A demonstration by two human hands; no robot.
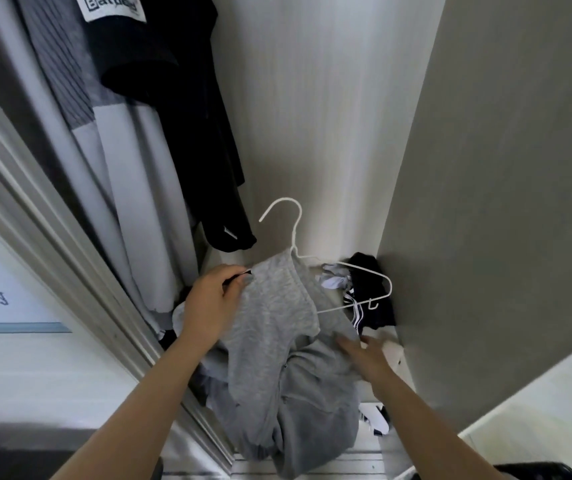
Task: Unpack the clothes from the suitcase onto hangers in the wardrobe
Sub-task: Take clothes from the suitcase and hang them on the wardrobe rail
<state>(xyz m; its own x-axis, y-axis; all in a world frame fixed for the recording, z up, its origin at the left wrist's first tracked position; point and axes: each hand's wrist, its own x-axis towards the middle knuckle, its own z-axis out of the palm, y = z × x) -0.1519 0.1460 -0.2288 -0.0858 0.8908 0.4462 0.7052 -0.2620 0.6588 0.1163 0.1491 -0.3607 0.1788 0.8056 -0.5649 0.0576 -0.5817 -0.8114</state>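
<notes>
The grey garment (277, 306), half-draped on the white hanger (293, 238), is being pinched at its 9 o'clock edge by the left hand (211, 306). The hanger's bare arm is lying toward 3 o'clock from that pinch. The cloth is being touched by the nearer right hand (364, 355), which is blurred, with its fingers straight.

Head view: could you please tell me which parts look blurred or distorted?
In the head view, the right hand is smeared by motion blur, while the left hand gripping the grey garment and the white hanger look sharper; the wide lens splays the door frame and wall outward; lighting is soft, without glare.
</notes>
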